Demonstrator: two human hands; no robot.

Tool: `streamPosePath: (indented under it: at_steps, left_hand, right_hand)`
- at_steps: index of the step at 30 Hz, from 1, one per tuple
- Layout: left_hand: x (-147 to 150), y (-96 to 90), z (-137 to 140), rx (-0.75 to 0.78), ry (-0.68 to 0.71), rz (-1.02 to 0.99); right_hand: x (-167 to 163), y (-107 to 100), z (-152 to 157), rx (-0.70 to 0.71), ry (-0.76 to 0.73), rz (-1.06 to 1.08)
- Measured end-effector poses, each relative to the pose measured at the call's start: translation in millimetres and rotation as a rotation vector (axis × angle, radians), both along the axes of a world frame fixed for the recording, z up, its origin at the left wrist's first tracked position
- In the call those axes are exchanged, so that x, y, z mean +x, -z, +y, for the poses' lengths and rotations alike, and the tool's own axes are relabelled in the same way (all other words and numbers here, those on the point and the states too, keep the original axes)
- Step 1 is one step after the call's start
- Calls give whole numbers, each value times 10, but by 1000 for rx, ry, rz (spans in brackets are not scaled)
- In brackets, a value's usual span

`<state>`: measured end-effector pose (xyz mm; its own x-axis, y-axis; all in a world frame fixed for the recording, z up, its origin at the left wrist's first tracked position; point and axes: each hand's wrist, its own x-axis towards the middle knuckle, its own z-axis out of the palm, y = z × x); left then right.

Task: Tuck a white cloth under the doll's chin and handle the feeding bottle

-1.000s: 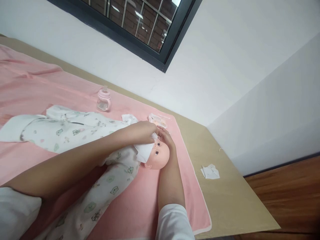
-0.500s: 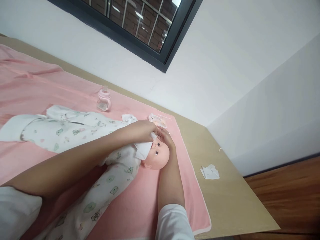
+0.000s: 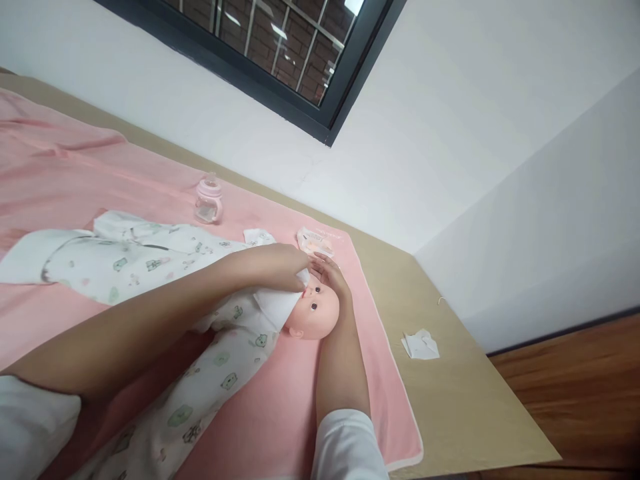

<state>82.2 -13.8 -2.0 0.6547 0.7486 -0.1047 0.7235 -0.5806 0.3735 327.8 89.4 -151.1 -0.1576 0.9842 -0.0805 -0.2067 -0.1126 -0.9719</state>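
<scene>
A baby doll (image 3: 317, 312) lies on a pink blanket (image 3: 280, 413), dressed in a white printed sleepsuit (image 3: 150, 263). My left hand (image 3: 277, 265) holds a white wipe (image 3: 276, 305) against the lower part of the doll's face. My right hand (image 3: 330, 275) rests on the top of the doll's head, fingers curved around it.
A pink baby bottle (image 3: 207, 200) stands at the far side of the blanket. A wipes packet (image 3: 314, 240) and a small white cloth (image 3: 259, 235) lie near the doll's head. A crumpled white tissue (image 3: 421, 345) lies on the tan table (image 3: 465, 407) to the right.
My left hand has drawn the wipe down from the doll's cheek toward its chin and neck, bunching it. My right hand has stayed on the head.
</scene>
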Motion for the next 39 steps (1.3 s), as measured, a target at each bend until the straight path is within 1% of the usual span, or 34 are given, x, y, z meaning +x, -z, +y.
streamPosePath:
  at_steps: [9,12,17,21,25,27,31,35,39]
  left_hand:
    - [4,-62,-41,-58,42,39]
    - [4,-42,-30,-55,54,36]
    - [-56,30,60,-73,103,-102]
    - [-96,2,69,-99,113,-182]
    - [-31,-33,-8,-63,91,-211]
    - [18,-22,-38,-48,79,-188]
    - [75,47,-32,-23,58,-77]
    - [67,115,15,18,60,-49]
    - [49,105,14,31,51,-11]
  right_hand:
    - [17,8,10,-1,-19,0]
    - [16,15,2,11,-14,0]
    - [-14,-20,-30,-1,3,-3]
    - [-47,-78,-57,-20,29,-21]
    - [-59,-110,-70,-12,31,-43]
    - [-60,-115,-71,-14,31,-53]
    - [-66,-118,-73,-12,40,-44]
    - [-75,-125,-89,-17,38,-35]
    - [-73,-111,-103,-11,38,-29]
